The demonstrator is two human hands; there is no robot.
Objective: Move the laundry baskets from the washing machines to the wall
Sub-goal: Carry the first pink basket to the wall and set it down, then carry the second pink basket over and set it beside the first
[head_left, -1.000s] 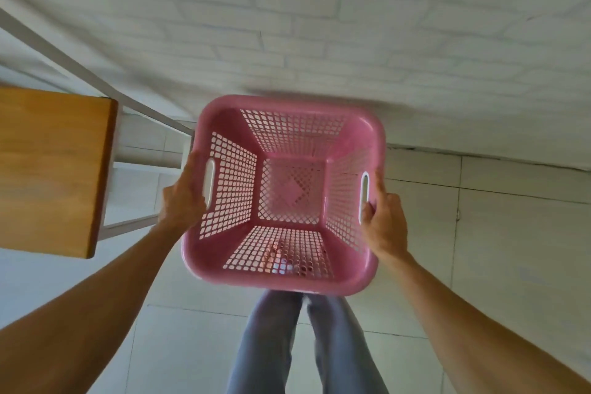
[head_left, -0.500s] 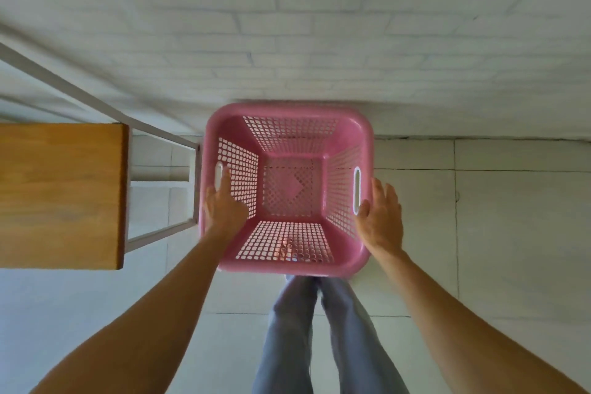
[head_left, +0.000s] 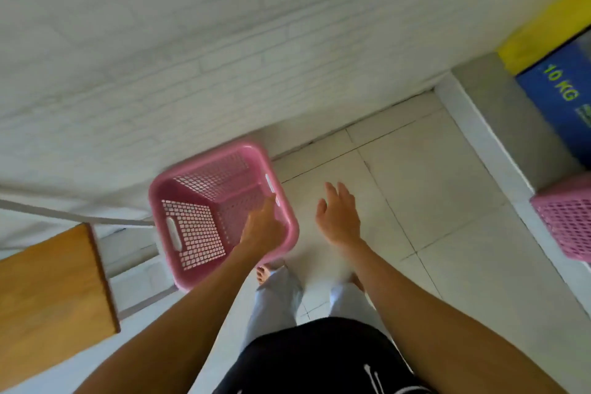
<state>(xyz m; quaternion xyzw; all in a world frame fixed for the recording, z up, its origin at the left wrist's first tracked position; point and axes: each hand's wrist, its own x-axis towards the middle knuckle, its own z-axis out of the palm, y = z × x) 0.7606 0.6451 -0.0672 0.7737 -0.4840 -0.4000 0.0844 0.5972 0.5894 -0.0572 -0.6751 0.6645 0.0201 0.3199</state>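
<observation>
Since release: pink basket (head_left: 204, 217) is set down at the brick wall (head_left: 192, 57); left hand (head_left: 263, 227), right hand (head_left: 337, 217): opened, emptied, withdrawn
Next: second basket (head_left: 567, 221) is left waiting

This looks like a laundry room, probably a shared or coin-operated one. A blue panel (head_left: 563, 105) at the right edge carries the yellow-green lettering "10 KG", the kind of load label put on a washing machine, with a yellow band (head_left: 550, 32) above it, and it stands on a raised grey plinth (head_left: 492, 105). Two pink plastic laundry baskets with mesh sides are in view: one (head_left: 220, 214) on the floor against the white brick wall (head_left: 192, 57), another (head_left: 569, 221) at the right edge. The floor (head_left: 431, 185) is pale tile, and a wooden table (head_left: 51, 291) stands at the left.
</observation>
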